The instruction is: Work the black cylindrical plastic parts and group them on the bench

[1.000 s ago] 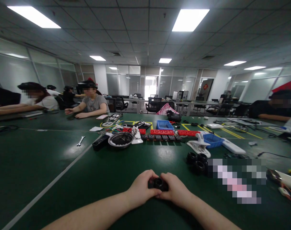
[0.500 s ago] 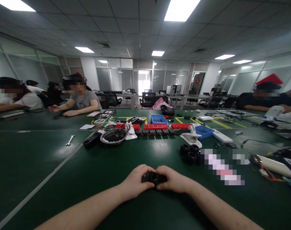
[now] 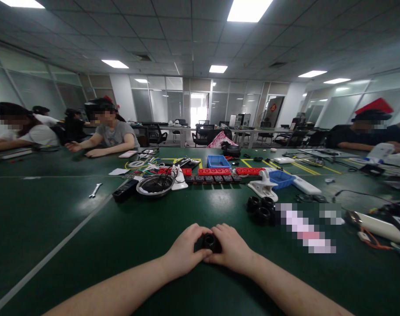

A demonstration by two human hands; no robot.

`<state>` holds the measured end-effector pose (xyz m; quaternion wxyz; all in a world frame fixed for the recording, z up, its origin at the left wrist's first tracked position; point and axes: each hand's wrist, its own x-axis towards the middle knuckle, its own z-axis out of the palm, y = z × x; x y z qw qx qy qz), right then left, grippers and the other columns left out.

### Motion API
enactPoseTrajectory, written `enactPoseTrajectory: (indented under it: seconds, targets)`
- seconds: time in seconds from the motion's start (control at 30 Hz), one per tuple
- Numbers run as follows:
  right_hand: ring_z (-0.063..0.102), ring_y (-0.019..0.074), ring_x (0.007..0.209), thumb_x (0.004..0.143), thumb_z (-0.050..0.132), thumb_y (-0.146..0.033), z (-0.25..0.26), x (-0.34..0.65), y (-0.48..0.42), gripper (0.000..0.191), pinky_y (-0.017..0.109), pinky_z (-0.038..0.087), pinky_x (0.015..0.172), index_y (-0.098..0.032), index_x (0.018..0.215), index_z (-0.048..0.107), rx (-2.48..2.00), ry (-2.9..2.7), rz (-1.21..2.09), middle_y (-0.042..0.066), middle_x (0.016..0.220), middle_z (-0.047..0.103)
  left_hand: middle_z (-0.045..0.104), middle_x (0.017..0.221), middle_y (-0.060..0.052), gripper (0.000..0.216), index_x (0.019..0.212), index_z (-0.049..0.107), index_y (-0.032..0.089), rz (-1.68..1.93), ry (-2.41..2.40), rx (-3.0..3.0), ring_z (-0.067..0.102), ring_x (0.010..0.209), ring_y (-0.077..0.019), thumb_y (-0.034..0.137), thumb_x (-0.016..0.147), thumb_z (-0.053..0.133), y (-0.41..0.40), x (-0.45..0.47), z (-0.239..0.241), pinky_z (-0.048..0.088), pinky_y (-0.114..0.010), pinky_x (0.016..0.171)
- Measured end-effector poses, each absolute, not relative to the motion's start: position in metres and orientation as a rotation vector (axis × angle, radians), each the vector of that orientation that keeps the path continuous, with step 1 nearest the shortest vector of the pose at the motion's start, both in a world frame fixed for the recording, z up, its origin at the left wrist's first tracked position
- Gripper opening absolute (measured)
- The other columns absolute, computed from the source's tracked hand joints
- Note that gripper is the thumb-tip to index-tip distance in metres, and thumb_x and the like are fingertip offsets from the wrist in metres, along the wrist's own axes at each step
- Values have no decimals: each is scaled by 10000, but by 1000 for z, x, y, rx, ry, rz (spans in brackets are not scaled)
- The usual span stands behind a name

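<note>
Looking black and round with a hollow top, one ring-like piece [image 3: 209, 241] sits at lower centre of the frame, between the left hand [image 3: 185, 248] and right hand [image 3: 232, 248], whose curled fingers and thumbs grip it. Right of centre, at least three similar black pieces [image 3: 262, 214] cluster on the green surface [image 3: 137, 237]; higher up lie two blue trays [image 3: 218, 165], three red strips [image 3: 214, 171] and, at left, one wrench [image 3: 95, 190]

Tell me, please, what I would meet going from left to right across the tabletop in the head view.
Silver wrench, black oblong device, round dish, left hand, black round part, right hand, cluster of black round parts, long white case, cream-coloured device.
</note>
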<state>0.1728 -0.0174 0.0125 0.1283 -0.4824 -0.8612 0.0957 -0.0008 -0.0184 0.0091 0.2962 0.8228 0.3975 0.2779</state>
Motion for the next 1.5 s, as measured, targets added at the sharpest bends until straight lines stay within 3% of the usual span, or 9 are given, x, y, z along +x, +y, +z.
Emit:
enactPoseTrajectory:
  seconds: [0.2,0.3,0.43,0.63,0.73,0.93,1.1,1.3,1.5]
  targets:
    - [508,156,766,647,707,-260,15,190,-3,214,233,376,655,-169,820,620,-1092,-2570,735,-2,806,559,512,908,1,369,1052,540,251,650,953,2227,494,821,-162,142,708,614,-16,-5,15,391,-251,713]
    - [501,129,659,605,734,-267,12,187,-3,224,205,346,561,-154,752,607,-1217,-2495,781,-26,701,544,511,876,9,352,1012,560,240,670,949,2214,492,783,-154,149,682,644,-15,-4,13,384,-235,667]
    - [476,139,609,595,705,-371,7,172,-11,294,223,307,511,-151,734,570,-1482,-2428,491,-6,673,539,522,843,3,290,910,575,194,750,1082,2147,490,766,-164,165,641,677,-16,-1,9,382,-242,648]
    - [475,221,805,641,645,-447,5,162,-20,360,317,351,697,-155,839,569,-1511,-2424,173,61,836,548,534,849,-6,277,905,561,184,805,1161,2134,495,782,-175,156,646,656,-17,0,7,391,-256,668]
    - [477,214,830,624,672,-450,10,171,-18,433,308,372,710,-166,935,570,-1397,-2462,358,53,893,536,535,882,-5,316,992,559,210,759,1065,2194,499,812,-171,160,688,630,-17,-3,11,394,-253,696]
    - [502,162,790,678,682,-281,16,189,-5,195,240,382,689,-171,828,624,-1068,-2544,787,1,824,543,538,853,12,346,1030,570,233,676,966,2255,499,796,-157,190,698,657,-18,-6,15,381,-239,701]
    - [496,170,694,559,741,-425,10,180,-10,355,240,344,578,-152,725,584,-1285,-2523,557,-1,713,545,508,791,25,318,851,577,172,713,1050,2098,474,697,-138,249,591,744,-18,-1,8,370,-209,596]
    - [505,214,725,651,617,-514,4,166,-20,373,307,349,645,-163,772,576,-1462,-2509,170,51,746,575,508,775,24,288,821,556,175,764,1217,2049,477,716,-155,212,588,721,-18,2,3,375,-233,620]
    - [485,219,864,551,743,-403,11,180,-10,527,309,379,746,-183,997,568,-1190,-2457,605,44,929,554,541,914,-11,289,934,583,208,800,1094,2166,489,883,-193,188,662,679,-19,-1,10,380,-279,771]
